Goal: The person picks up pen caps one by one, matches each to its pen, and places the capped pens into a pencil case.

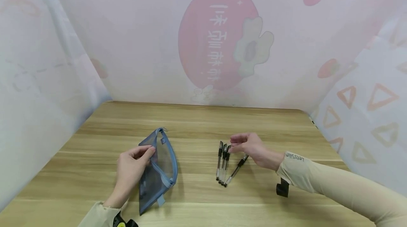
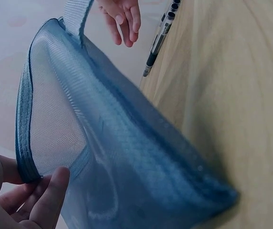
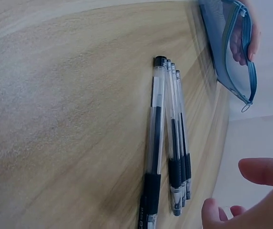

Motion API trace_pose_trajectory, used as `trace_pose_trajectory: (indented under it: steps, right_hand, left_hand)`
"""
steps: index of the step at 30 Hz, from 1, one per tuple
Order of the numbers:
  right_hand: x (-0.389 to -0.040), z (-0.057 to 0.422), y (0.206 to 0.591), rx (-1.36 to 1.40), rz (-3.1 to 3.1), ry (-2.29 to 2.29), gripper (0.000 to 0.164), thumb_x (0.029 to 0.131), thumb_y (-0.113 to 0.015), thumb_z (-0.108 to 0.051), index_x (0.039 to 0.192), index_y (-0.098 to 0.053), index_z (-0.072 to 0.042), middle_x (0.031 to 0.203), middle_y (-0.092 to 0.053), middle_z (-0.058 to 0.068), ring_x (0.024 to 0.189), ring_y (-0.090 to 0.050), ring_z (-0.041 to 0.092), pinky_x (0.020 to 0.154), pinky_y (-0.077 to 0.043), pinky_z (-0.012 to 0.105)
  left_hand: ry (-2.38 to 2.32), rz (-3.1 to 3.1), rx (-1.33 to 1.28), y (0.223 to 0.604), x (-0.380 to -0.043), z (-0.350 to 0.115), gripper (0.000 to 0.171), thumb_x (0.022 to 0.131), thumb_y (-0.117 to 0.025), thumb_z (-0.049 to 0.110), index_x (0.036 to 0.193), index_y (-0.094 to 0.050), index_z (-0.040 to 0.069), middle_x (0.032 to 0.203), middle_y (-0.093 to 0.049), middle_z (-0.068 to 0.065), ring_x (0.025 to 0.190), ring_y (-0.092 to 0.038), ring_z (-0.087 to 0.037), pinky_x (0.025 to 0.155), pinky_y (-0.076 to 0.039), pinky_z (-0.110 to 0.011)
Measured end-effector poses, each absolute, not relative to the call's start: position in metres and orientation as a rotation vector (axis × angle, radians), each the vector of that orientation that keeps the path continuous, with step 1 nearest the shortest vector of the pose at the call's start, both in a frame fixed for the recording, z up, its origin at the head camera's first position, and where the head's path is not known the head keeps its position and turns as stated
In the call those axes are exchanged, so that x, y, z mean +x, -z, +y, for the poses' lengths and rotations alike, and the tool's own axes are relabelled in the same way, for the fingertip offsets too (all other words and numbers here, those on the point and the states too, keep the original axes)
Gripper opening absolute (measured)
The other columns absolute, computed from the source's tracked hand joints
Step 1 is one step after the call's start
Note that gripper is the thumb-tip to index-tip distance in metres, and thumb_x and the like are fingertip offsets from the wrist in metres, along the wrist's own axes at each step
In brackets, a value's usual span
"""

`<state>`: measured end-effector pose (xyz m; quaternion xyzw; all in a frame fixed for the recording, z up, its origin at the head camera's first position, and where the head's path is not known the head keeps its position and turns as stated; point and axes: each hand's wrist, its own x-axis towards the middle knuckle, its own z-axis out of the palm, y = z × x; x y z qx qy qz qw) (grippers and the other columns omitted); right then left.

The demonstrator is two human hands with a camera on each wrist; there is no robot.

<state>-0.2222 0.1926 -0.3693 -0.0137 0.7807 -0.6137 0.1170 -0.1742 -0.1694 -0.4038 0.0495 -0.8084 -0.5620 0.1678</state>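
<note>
A blue mesh zipper pouch [image 1: 148, 185] stands tilted on the table, its zipper undone and its mouth gaping to the right. My left hand [image 1: 134, 163] pinches the pouch's rim between thumb and fingers; the left wrist view shows the fingertips [image 2: 60, 183] at the zipper band. To the right, three clear pens with black caps and grips [image 1: 223, 163] lie side by side. Another such pen [image 1: 236, 171] slants away from them. Just over the cap ends hovers my right hand [image 1: 252, 148], thumb and fingers apart with nothing between them in the right wrist view.
Both hands work above a wood-grain table [image 1: 197, 198]. Pale printed cloth [image 1: 152, 50] rises behind the table's back edge and along both sides. A black wrist strap piece [image 1: 282, 188] hangs under the right sleeve.
</note>
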Motion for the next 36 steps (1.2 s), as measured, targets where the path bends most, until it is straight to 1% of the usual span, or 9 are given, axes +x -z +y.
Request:
trace_pose_trajectory:
  steps: [5,12,15,20,23,26,29,33,36]
  right_hand:
    - [-0.223,0.193,0.373,-0.034,2.305,1.777,0.054,0.080,-0.073,0.010,0.130,-0.054,0.010,0.128,-0.056,0.025,0.118,-0.054,0.038,0.097,-0.048,0.039]
    - [-0.224,0.193,0.377,-0.057,2.288,1.767,0.055,0.082,-0.071,0.009,0.133,-0.051,0.010,0.131,-0.055,0.025,0.120,-0.053,0.038,0.098,-0.047,0.041]
    - [-0.225,0.192,0.375,-0.068,2.276,1.765,0.055,0.082,-0.072,0.007,0.133,-0.051,0.010,0.131,-0.056,0.024,0.119,-0.055,0.035,0.102,-0.043,0.044]
    - [-0.226,0.186,0.372,-0.111,2.235,1.742,0.054,0.086,-0.072,0.001,0.135,-0.051,0.009,0.131,-0.057,0.023,0.116,-0.058,0.029,0.109,-0.034,0.049]
    - [-0.227,0.181,0.370,-0.128,2.223,1.723,0.054,0.087,-0.071,0.000,0.136,-0.049,0.010,0.130,-0.057,0.023,0.115,-0.059,0.028,0.108,-0.035,0.048]
    - [-0.227,0.175,0.368,-0.121,2.217,1.719,0.056,0.087,-0.071,0.001,0.136,-0.047,0.013,0.130,-0.057,0.025,0.114,-0.059,0.029,0.105,-0.039,0.046]
    - [-0.228,0.168,0.369,-0.125,2.200,1.707,0.056,0.087,-0.069,0.003,0.135,-0.044,0.017,0.130,-0.055,0.027,0.117,-0.056,0.033,0.103,-0.042,0.044]
    - [-0.228,0.159,0.373,-0.111,2.202,1.677,0.056,0.087,-0.069,0.003,0.135,-0.044,0.018,0.133,-0.051,0.029,0.123,-0.050,0.037,0.104,-0.042,0.045]
    - [-0.229,0.153,0.373,-0.094,2.220,1.661,0.058,0.085,-0.070,0.001,0.134,-0.044,0.018,0.136,-0.049,0.029,0.124,-0.049,0.039,0.104,-0.041,0.045]
  left_hand:
    - [1.576,-2.311,0.134,0.404,-0.174,-0.170,0.024,0.091,-0.073,0.028,0.100,-0.076,0.005,0.086,-0.072,-0.008,0.066,-0.067,-0.015,0.059,-0.056,-0.024]
    - [1.567,-2.317,0.123,0.405,-0.175,-0.169,0.023,0.091,-0.073,0.028,0.099,-0.077,0.007,0.085,-0.072,-0.006,0.065,-0.067,-0.016,0.059,-0.056,-0.025]
    - [1.567,-2.318,0.112,0.405,-0.176,-0.169,0.022,0.091,-0.073,0.028,0.098,-0.077,0.007,0.084,-0.072,-0.006,0.066,-0.067,-0.016,0.060,-0.056,-0.026]
    - [1.559,-2.339,0.123,0.406,-0.176,-0.169,0.024,0.092,-0.073,0.031,0.100,-0.077,0.009,0.086,-0.072,-0.005,0.067,-0.067,-0.016,0.059,-0.055,-0.024]
    - [1.568,-2.346,0.117,0.407,-0.177,-0.169,0.025,0.092,-0.072,0.032,0.101,-0.076,0.009,0.087,-0.072,-0.005,0.068,-0.067,-0.016,0.059,-0.054,-0.024]
    - [1.585,-2.342,0.094,0.408,-0.178,-0.168,0.026,0.092,-0.072,0.032,0.102,-0.076,0.008,0.087,-0.072,-0.006,0.068,-0.067,-0.017,0.060,-0.055,-0.025]
    - [1.593,-2.340,0.099,0.409,-0.177,-0.169,0.026,0.092,-0.072,0.032,0.102,-0.076,0.009,0.088,-0.072,-0.006,0.069,-0.067,-0.016,0.060,-0.056,-0.026]
    - [1.581,-2.347,0.107,0.410,-0.176,-0.171,0.027,0.092,-0.072,0.034,0.102,-0.077,0.009,0.090,-0.072,-0.006,0.070,-0.067,-0.015,0.060,-0.055,-0.025]
    - [1.572,-2.347,0.093,0.411,-0.176,-0.172,0.027,0.092,-0.072,0.033,0.102,-0.076,0.008,0.089,-0.072,-0.006,0.070,-0.067,-0.015,0.060,-0.055,-0.024]
